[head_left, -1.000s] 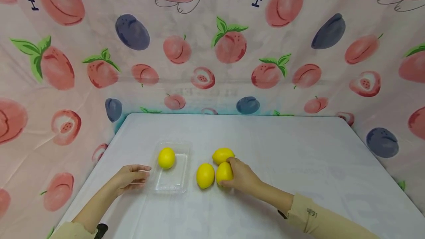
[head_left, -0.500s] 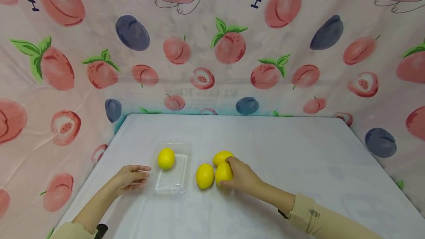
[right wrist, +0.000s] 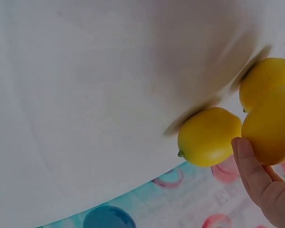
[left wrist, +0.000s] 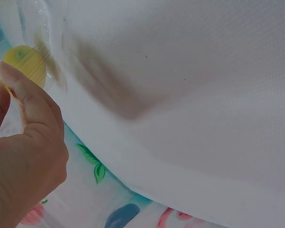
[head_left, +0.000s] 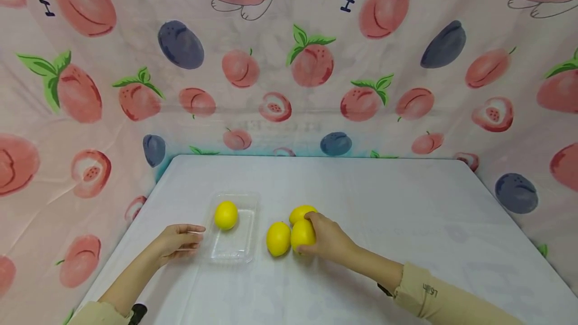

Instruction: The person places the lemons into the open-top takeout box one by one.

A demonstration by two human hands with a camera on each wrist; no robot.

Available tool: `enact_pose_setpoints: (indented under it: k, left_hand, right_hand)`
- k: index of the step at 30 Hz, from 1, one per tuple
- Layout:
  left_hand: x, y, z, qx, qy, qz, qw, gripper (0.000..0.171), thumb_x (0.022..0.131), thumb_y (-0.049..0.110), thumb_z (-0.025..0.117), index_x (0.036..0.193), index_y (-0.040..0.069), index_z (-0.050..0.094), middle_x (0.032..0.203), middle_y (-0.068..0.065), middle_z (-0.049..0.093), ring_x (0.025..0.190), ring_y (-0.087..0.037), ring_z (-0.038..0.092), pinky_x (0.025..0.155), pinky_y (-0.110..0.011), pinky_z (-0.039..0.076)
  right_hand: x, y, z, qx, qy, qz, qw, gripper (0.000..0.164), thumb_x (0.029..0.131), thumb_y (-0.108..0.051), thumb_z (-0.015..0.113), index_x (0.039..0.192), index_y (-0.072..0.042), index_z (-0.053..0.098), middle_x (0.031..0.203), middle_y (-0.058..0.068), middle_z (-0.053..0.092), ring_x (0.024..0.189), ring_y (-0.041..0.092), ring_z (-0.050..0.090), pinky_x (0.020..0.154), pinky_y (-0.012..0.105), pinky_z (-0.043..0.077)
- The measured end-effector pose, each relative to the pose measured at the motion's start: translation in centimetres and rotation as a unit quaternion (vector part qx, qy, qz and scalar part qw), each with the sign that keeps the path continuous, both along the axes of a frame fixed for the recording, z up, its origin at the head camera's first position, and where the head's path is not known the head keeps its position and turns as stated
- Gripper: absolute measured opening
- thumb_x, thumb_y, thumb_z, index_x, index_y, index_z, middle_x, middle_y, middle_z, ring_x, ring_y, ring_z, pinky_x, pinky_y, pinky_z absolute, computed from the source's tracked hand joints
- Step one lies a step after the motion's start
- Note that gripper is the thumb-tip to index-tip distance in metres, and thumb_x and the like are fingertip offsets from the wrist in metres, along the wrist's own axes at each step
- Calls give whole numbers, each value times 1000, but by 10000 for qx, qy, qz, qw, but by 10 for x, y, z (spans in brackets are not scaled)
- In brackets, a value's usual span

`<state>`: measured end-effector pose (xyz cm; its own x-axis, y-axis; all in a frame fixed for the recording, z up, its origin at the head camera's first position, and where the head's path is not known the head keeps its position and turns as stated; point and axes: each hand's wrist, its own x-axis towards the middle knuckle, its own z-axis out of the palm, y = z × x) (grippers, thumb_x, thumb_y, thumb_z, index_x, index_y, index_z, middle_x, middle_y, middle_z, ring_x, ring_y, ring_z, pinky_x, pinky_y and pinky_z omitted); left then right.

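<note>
One lemon point(head_left: 301, 235) gripped in right hand point(head_left: 331, 237), well apart from left hand point(head_left: 177, 241), relaxed beside clear tray point(head_left: 235, 249)

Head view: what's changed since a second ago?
The yellow oval lemon held in the right grip has shifted slightly left in the picture, along with that grip, closing on the neighbouring yellow lemon. Nothing was newly taken or let go. The left grip, the clear rectangular plastic tray and the tray's yellow lemon stayed put.

Both wrist views are dim, with soft-edged shadows point(left wrist: 121, 97).
</note>
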<state>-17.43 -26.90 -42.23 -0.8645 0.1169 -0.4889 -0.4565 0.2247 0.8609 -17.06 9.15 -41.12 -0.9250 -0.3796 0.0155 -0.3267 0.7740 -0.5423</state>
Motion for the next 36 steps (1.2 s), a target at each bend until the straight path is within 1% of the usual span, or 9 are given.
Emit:
enact_pose_setpoints:
  k: [6,13,17,22,27,30,36]
  left_hand:
    - [-1,1,-1,-20,-18,49,10000,39,83,12,59,117,-6,50,75,1,61,65,-9,57,62,-22,54]
    - [-1,1,0,10,-31,61,10000,37,83,11,58,116,-5,51,74,2,61,65,-8,57,62,-22,54]
    - [-1,1,1,-10,-49,67,10000,36,83,12,59,115,-4,52,74,2,61,64,-9,56,61,-21,54]
    - [-2,0,0,-43,-59,114,9999,37,83,12,59,115,-4,52,74,2,61,65,-9,56,61,-21,54]
    - [-1,-1,-2,-48,-42,86,9999,38,83,12,59,116,-5,51,75,2,61,65,-9,57,62,-22,54]
    - [-1,-1,-2,-74,-57,136,9999,38,83,13,60,116,-5,52,75,2,61,66,-9,57,62,-22,54]
    - [0,-1,-1,-40,-17,131,9999,37,83,13,59,116,-4,52,77,2,62,67,-10,57,63,-22,54]
  right_hand:
    - [0,-4,6,-77,125,57,9999,67,66,-34,75,116,-1,46,112,10,55,95,21,54,86,36,49]
    - [-2,-12,13,-216,328,303,9988,63,67,-32,75,114,-1,47,108,7,55,92,18,54,83,31,50]
    - [-2,-21,18,-198,383,417,9982,64,67,-33,74,115,-1,47,107,8,56,92,18,53,82,32,50]
    - [-1,-35,24,-158,329,592,9976,65,69,-34,73,118,-2,45,111,8,56,94,18,54,84,31,49]
    - [-2,-49,25,-123,263,686,9972,67,68,-37,73,119,-4,45,111,6,56,93,15,54,84,28,49]
    - [-2,-58,26,-109,176,716,9972,68,68,-40,72,119,-5,44,112,4,55,93,14,54,84,27,48]
    - [-3,-78,29,-29,85,912,9958,69,69,-42,71,122,-6,43,116,4,54,98,14,53,88,27,47]
